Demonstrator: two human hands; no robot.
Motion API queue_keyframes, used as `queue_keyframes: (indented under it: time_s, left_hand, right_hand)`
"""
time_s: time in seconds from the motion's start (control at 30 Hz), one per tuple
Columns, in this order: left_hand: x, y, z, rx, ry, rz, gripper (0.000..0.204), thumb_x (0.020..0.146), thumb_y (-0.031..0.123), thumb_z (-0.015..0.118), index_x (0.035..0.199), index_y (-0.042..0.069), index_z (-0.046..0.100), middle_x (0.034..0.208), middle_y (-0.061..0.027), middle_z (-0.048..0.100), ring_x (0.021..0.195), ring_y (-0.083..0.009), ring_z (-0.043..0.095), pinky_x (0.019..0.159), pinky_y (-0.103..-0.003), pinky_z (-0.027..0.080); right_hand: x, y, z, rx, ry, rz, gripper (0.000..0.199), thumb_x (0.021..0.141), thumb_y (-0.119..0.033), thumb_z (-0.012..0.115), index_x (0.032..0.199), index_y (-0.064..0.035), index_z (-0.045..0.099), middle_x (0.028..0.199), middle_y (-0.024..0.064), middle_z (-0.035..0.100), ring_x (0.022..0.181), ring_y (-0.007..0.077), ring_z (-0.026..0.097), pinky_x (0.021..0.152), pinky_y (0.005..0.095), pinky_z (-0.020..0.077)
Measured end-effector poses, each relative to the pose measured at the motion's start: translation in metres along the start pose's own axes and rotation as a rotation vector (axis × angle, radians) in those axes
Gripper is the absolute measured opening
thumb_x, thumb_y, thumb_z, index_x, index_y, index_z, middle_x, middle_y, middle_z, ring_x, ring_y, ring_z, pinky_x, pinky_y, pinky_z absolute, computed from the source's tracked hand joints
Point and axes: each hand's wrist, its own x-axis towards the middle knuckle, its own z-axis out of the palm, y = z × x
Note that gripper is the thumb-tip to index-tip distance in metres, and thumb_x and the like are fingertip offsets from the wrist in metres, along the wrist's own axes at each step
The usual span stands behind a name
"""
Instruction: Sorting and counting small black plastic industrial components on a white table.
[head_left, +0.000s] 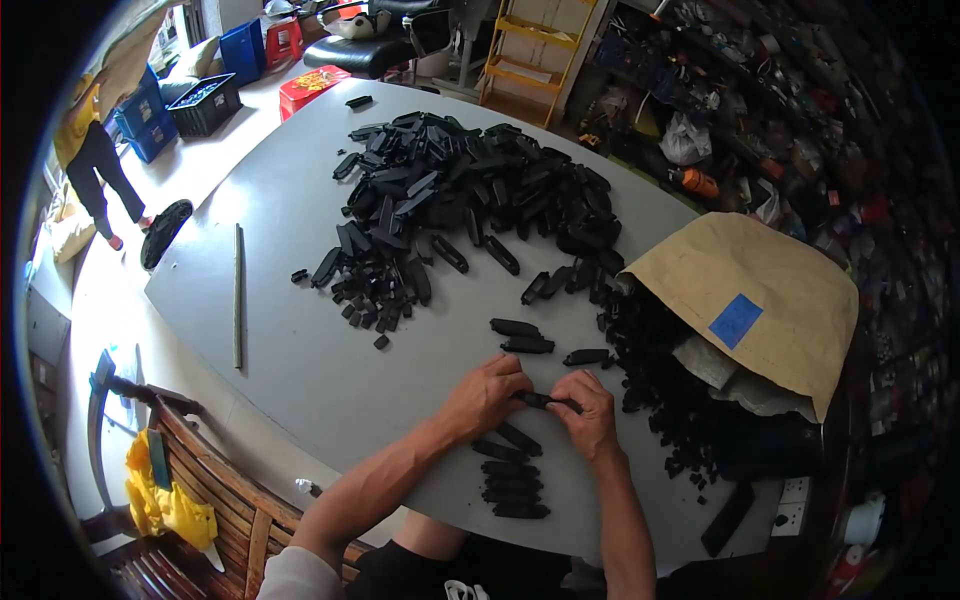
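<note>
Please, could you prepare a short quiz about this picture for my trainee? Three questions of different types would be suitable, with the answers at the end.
1. What do the person's left grip and right grip hold together?
2. True or false: a pile of small black pieces lies beside the tan, cloth-like bag with a blue rectangular patch.
3. Where does the long, thin, straight strip lie?
a) inside the tan bag
b) on the brown wooden bench
c) on the left part of the smooth grey table

Key:
1. A narrow, black, plastic-looking piece.
2. True.
3. c
</note>
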Motion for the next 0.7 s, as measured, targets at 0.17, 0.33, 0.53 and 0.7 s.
queue_keyframes:
  time_s: [0.17, 0.33, 0.53, 0.7]
  left_hand:
    - [-0.001, -0.003, 0.004, 0.011, 0.041, 0.027, 0.021, 0.065, 0.007, 0.071, 0.084, 0.003, 0.062, 0.084, -0.0088, 0.052, 0.085, -0.0284, 0.052, 0.075, -0.037, 0.046]
    - [0.000, -0.002, 0.002, 0.008, 0.037, 0.037, 0.022, 0.064, 0.007, 0.071, 0.085, 0.004, 0.063, 0.084, -0.0088, 0.052, 0.085, -0.0284, 0.052, 0.075, -0.037, 0.046]
    - [-0.002, -0.004, 0.002, -0.006, 0.025, 0.031, 0.023, 0.066, 0.007, 0.070, 0.087, 0.004, 0.062, 0.086, -0.0104, 0.052, 0.085, -0.0302, 0.052, 0.075, -0.038, 0.045]
    - [-0.003, -0.005, 0.004, -0.010, 0.018, 0.037, 0.021, 0.066, 0.006, 0.069, 0.087, 0.004, 0.062, 0.086, -0.0103, 0.052, 0.085, -0.0301, 0.051, 0.074, -0.038, 0.045]
  right_hand:
    - [0.005, -0.022, 0.001, -0.395, -0.012, -0.189, 0.021, 0.063, 0.009, 0.069, 0.079, -0.0004, 0.060, 0.082, 0.0092, 0.057, 0.080, 0.0271, 0.054, 0.071, 0.0351, 0.0455]
    - [0.008, -0.022, 0.002, -0.302, -0.027, -0.173, 0.021, 0.063, 0.010, 0.068, 0.079, -0.0011, 0.060, 0.080, 0.0090, 0.056, 0.080, 0.0273, 0.054, 0.071, 0.0356, 0.0452]
    - [0.005, -0.026, 0.003, -0.515, -0.108, -0.242, 0.016, 0.066, 0.007, 0.067, 0.074, -0.0006, 0.056, 0.076, 0.0092, 0.051, 0.080, 0.0282, 0.052, 0.070, 0.0357, 0.0444]
    - [0.003, -0.019, -0.004, -0.421, -0.074, -0.136, 0.013, 0.070, 0.004, 0.067, 0.076, -0.0004, 0.056, 0.078, 0.0103, 0.051, 0.077, 0.0287, 0.052, 0.067, 0.0361, 0.0443]
